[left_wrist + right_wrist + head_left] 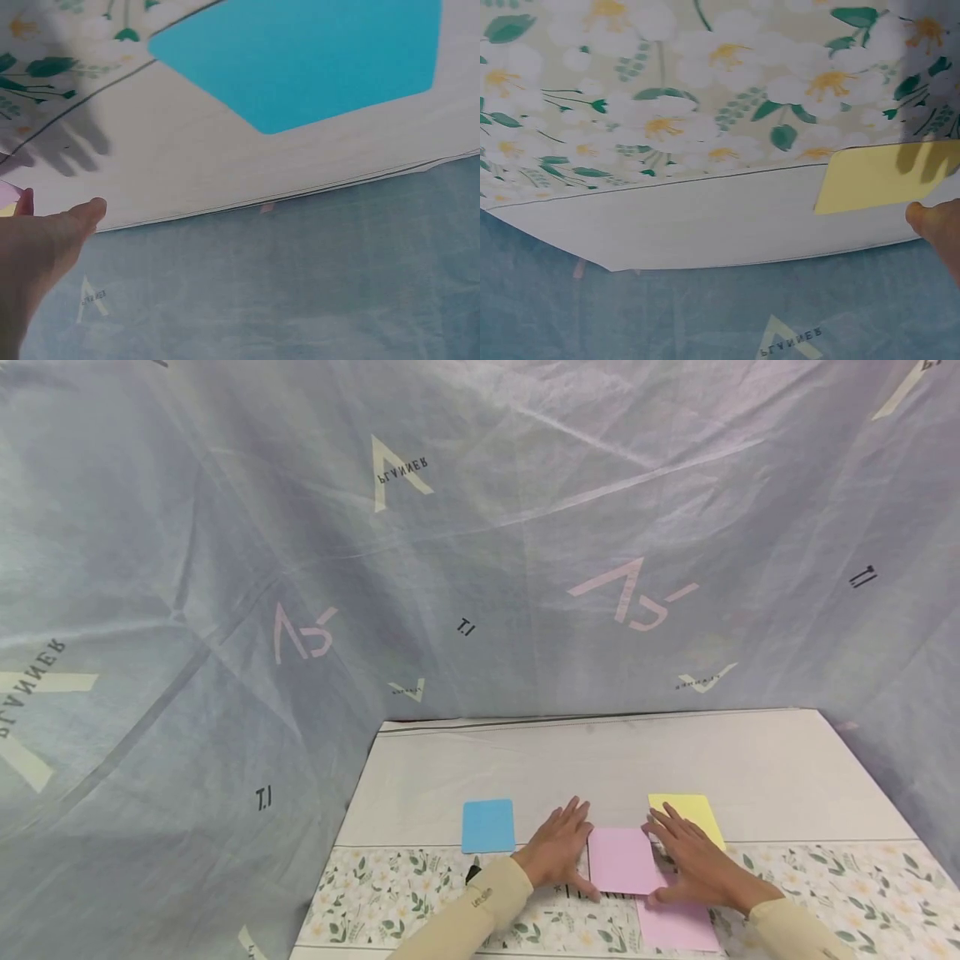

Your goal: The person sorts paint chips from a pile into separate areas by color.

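A square pink sheet (621, 862) lies flat between the two hands in the head view. My left hand (557, 853) is at its left side, fingers spread and fairly straight, with the thumb near the lower left corner. At the opposite side is my right hand (693, 864); its fingertips reach the upper right corner and its thumb is close to the lower right one. A second pink sheet (681, 928) lies below, partly covered by the right hand. Beyond the right fingers is a yellow sheet (697, 814), whose lower left part is hidden.
To the left of the left hand sits a blue sheet (488, 827) with rounded corners. Beside the left sleeve is a small dark object (473, 870), mostly hidden. The table cover (420, 777) is plain white behind and floral in front. Grey printed cloth (525, 635) hangs behind and at both sides.
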Demonstrator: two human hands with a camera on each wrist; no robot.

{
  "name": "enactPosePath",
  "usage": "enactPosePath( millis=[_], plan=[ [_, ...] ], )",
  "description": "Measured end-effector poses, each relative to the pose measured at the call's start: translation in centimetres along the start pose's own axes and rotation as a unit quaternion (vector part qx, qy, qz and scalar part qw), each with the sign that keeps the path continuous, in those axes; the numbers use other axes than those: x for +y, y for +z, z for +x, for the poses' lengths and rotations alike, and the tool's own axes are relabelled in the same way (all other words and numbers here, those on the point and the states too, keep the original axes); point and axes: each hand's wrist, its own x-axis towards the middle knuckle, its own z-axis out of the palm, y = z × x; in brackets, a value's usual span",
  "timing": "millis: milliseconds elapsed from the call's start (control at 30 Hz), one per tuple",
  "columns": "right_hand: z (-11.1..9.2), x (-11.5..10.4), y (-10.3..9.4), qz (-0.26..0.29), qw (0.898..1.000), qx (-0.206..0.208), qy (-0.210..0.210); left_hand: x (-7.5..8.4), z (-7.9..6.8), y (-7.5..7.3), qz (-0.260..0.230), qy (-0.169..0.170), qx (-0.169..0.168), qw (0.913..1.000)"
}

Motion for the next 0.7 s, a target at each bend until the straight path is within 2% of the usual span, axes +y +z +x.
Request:
enactPosePath(
  millis=[367,700],
  plan=[
    [-2.4,0.9,0.3,0.008,0.999,0.029,-0.012,1.8,0.2,0.0,0.006,0.002,-0.026,0.9996],
    [-4.1,1.5,0.2,-0.019,0.997,0.058,-0.042,3.3,0.0,0.5,-0.001,0.014,-0.02,0.9997]
  ],
)
